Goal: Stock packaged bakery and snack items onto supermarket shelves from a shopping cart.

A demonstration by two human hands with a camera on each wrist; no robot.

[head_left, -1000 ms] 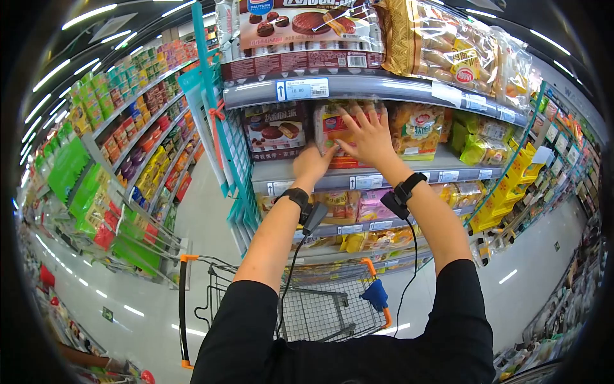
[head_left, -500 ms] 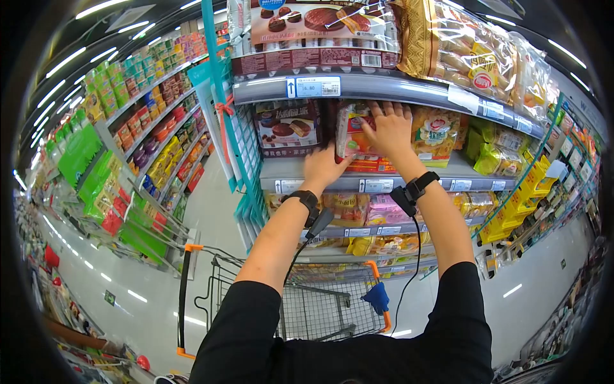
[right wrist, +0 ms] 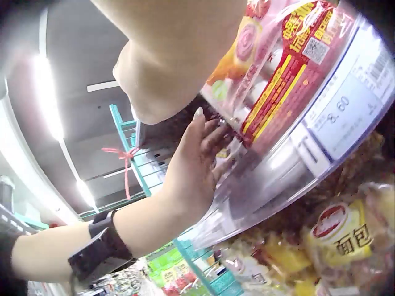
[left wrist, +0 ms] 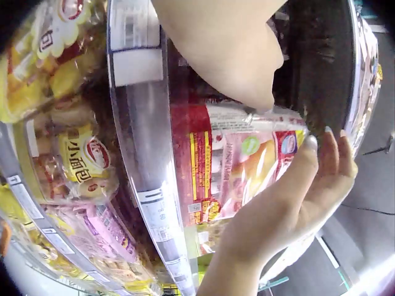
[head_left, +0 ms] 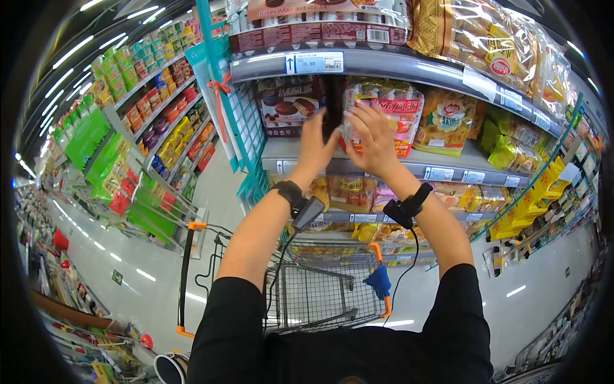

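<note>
Pack of snacks in red, pink and clear plastic (head_left: 404,116) stands upright on the grey metal shelf (head_left: 279,148), front outward, presumably for display. At its left end, the right hand (head_left: 375,137) spreads partly open; the left hand (head_left: 314,148) hangs beside it, fingers relaxed. Any firm hold cannot be told.

Way in: a dark gap ran back from the shelf's (head_left: 281,150) front edge, between brown box (head_left: 289,110) and red bag (head_left: 407,121) | Top: upper shelf (head_left: 409,69) made a roof | Left end: blue-green wires (head_left: 246,121) stood up | Front: left hand (head_left: 314,148) and right hand (head_left: 372,139) were in the way
</note>
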